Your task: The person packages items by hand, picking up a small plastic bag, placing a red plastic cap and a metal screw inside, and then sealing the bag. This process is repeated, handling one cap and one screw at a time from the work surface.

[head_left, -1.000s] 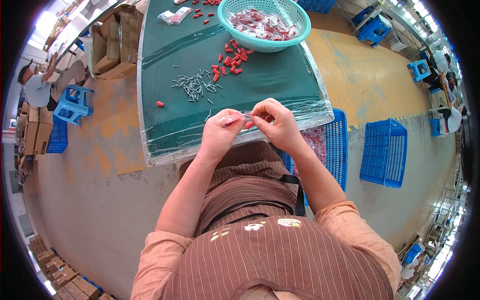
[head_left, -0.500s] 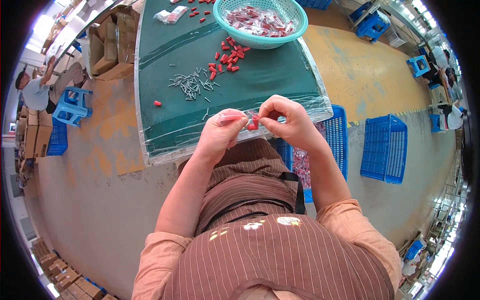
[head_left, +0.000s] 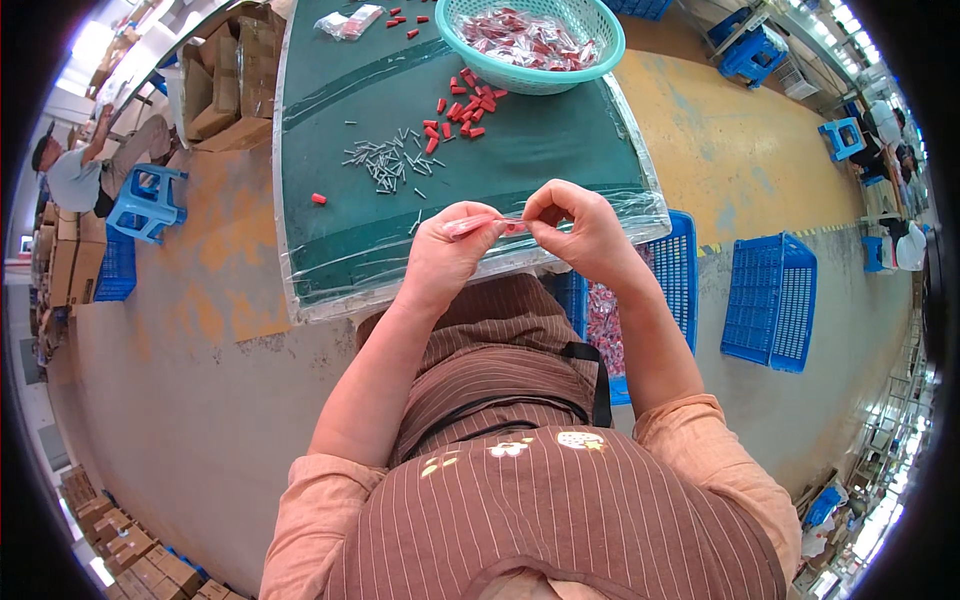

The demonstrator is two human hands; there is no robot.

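Note:
In front of the table's near edge, a small clear plastic bag (head_left: 472,225) with red showing through it stretches between my two hands. My left hand (head_left: 447,258) pinches it at one end. The fingertips of my right hand (head_left: 583,232) are closed on its other end, where a bit of red shows. How many pieces the bag contains is hidden. Beyond my hands, a loose pile of metal screws (head_left: 388,163) and several red plastic caps (head_left: 468,108) lie on the green tabletop (head_left: 540,150). A single red cap (head_left: 318,199) sits apart at the left.
A turquoise basket (head_left: 447,40) of filled bags stands at the table's far right. Small bags (head_left: 350,22) lie at the back left. Under my right forearm is a blue crate (head_left: 683,275) containing red-and-clear packets; another blue crate (head_left: 768,300) stands farther right. A seated person (head_left: 75,175) is at far left.
The red cap that hung in front of my right fingertips has gone to between my hands at the bag's mouth, mostly out of sight. My right hand has risen slightly.

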